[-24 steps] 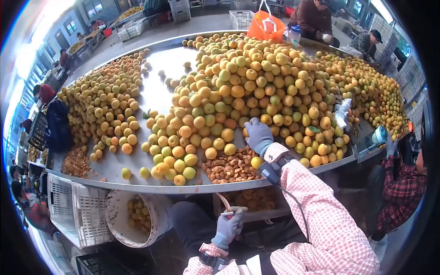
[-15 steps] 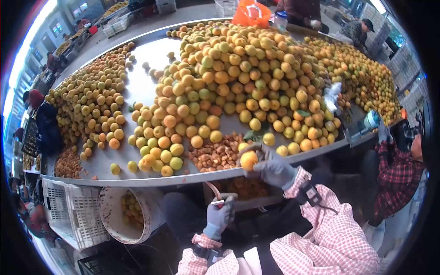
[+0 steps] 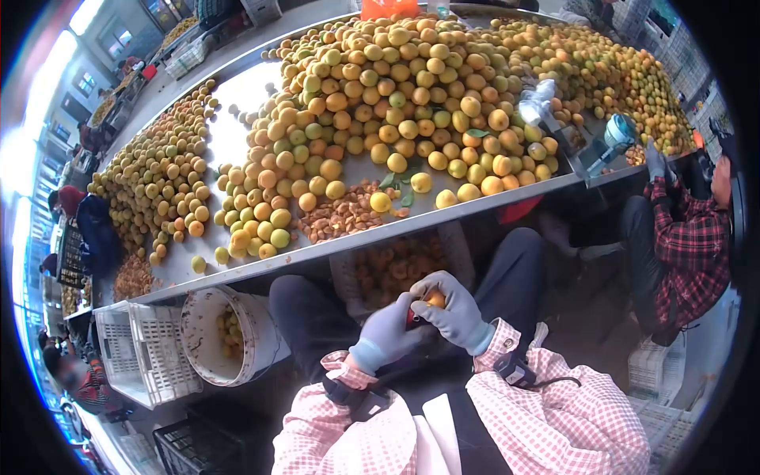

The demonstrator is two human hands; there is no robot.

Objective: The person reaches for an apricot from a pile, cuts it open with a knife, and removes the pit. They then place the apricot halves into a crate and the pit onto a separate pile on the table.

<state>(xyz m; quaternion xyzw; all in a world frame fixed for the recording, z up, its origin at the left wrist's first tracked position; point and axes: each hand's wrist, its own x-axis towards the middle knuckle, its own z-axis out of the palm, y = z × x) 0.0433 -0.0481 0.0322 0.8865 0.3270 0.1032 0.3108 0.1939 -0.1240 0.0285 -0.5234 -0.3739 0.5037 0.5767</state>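
Note:
My two gloved hands meet above my lap. My right hand [image 3: 457, 313] is closed round an orange-yellow apricot [image 3: 435, 298], of which only a small part shows between the fingers. My left hand [image 3: 388, 331] is wrapped round a red-handled knife [image 3: 411, 318] and presses against the fruit. Its blade is hidden by the fingers and the apricot. Just beyond the hands, between my knees, stands a pale container [image 3: 346, 279] holding opened apricot pieces [image 3: 400, 263].
A metal table [image 3: 317, 255] carries a large apricot heap [image 3: 372, 103] and a pile of brown pits [image 3: 342, 215]. At left stand a white bucket [image 3: 265, 336] with fruit in it and white crates [image 3: 162, 356]. A co-worker in a plaid shirt [image 3: 693, 245] sits at right.
My right hand has brought an apricot from the table edge down to my lap. My left hand has moved up with the knife to meet it. The view has shifted.

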